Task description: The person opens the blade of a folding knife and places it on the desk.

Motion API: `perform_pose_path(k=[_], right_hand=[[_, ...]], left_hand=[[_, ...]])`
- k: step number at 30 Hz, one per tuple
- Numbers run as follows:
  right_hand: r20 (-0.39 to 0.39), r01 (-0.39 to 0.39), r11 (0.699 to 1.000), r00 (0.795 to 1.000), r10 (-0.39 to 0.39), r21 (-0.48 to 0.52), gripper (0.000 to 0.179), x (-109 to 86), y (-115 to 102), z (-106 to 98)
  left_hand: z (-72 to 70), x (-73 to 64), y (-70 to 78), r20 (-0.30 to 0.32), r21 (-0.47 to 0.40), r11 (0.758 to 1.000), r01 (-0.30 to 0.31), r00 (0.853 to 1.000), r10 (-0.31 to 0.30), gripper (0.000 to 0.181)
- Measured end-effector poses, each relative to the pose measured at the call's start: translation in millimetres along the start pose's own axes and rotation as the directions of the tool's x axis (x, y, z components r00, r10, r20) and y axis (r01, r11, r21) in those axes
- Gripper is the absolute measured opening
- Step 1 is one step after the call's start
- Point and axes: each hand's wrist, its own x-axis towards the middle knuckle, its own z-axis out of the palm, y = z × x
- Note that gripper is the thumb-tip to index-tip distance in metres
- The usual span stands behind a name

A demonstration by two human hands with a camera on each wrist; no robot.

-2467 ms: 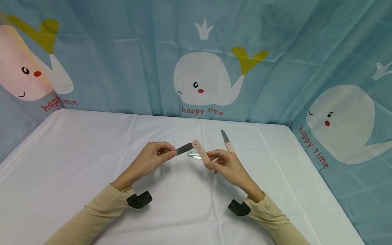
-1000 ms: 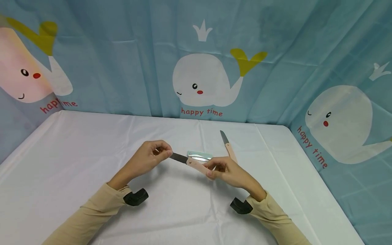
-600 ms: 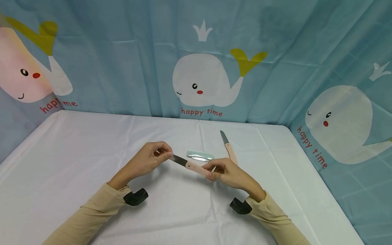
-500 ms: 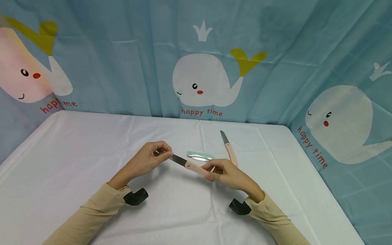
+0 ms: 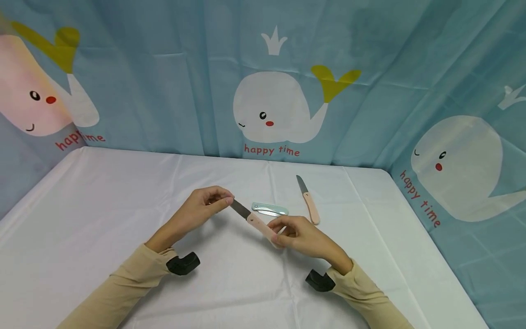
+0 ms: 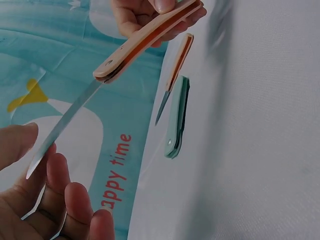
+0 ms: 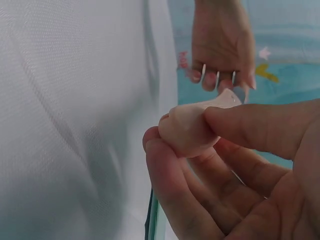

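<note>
A folding knife with a pale pink handle (image 5: 259, 225) is held up above the table, its dark metal blade (image 6: 70, 117) swung out nearly in line with the handle. My right hand (image 5: 301, 235) pinches the handle's rear end between thumb and fingers. At the blade's tip is my left hand (image 5: 205, 204). In the left wrist view, its index fingertip lies against the blade while the thumb (image 6: 15, 142) stands a little apart. Behind them on the table lie a mint-green folding knife (image 5: 271, 209), folded with some blade showing, and an unfolded peach-handled knife (image 5: 311, 208).
A white cloth (image 5: 135, 201) with creases covers the table. Blue curtains (image 5: 185, 91) with whale prints hang along the back and both sides. Black wrist mounts (image 5: 183, 263) sit at both sleeve cuffs.
The pink knife has gone from bent at its pivot to nearly straight. My right hand has moved down, uncovering the green and peach knives. My left thumb now stands off the blade.
</note>
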Motion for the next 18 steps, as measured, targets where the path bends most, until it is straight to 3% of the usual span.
perform_pose_path(k=[9,18], right_hand=[[-0.007,-0.013,1.000,1.000,0.013,0.025,0.029,0.4,2,-5],[-0.048,-0.050,0.998,0.997,0.052,0.046,0.030,2.4,7,-14]], left_hand=[[2.0,0.9,-0.7,-0.015,-0.032,0.999,0.034,0.999,-0.034,0.041],[11.6,2.1,-4.0,0.016,0.003,1.000,-0.006,1.000,0.006,0.038]])
